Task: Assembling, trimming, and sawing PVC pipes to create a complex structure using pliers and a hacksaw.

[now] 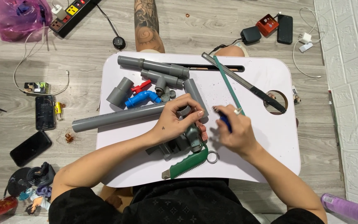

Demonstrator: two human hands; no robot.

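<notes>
fingers (187, 103) over half-hidden grey fitting (184, 111)

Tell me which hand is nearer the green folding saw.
Left. The left hand grips grey fittings directly above the green folding saw; the right hand, holding a small blue object, sits up and to the saw's right.

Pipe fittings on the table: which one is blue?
The bent elbow, lying below the red-handled valve. All other pipes and fittings are grey.

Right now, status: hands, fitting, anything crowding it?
Left hand gripping grey pipe fitting. Right hand holding small blue item. Green folding saw lies close below the fitting.
</notes>
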